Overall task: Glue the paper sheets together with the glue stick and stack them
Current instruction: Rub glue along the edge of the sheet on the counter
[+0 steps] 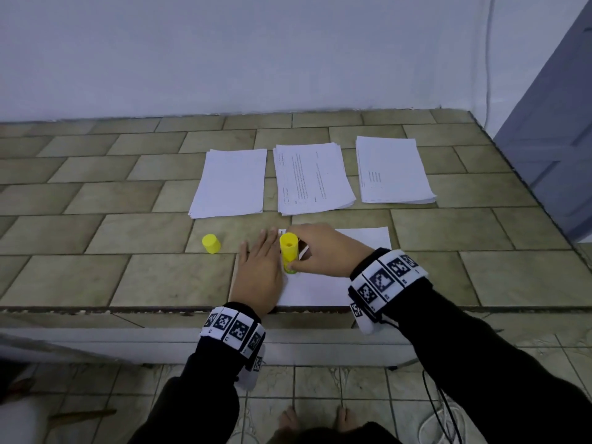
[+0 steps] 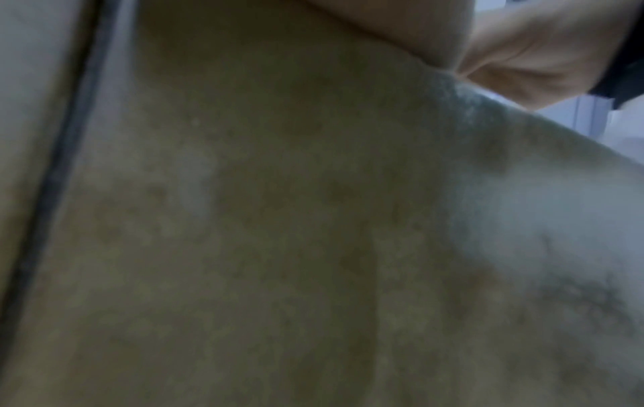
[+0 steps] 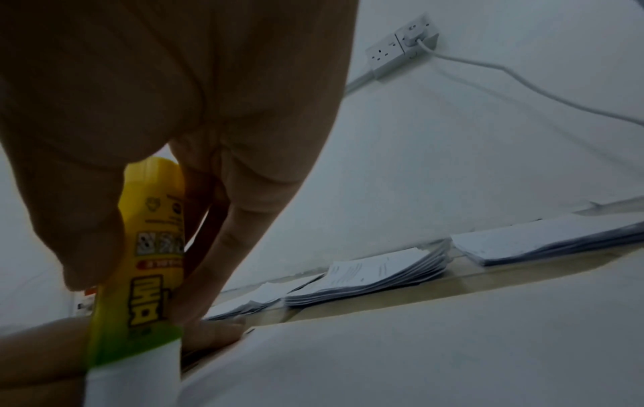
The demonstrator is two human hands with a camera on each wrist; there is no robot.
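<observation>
A white sheet lies at the tiled counter's front edge. My left hand lies flat on its left end, fingers straight, pressing it down. My right hand grips a yellow glue stick, held upside down with its glue end on the sheet. In the right wrist view the glue stick runs between my thumb and fingers, and its white tip meets the sheet. The yellow cap stands on the counter left of my left hand. The left wrist view shows only blurred tile.
Three paper stacks lie in a row farther back: a blank one on the left, a printed one in the middle, another on the right. A white wall stands behind, with a socket and cable.
</observation>
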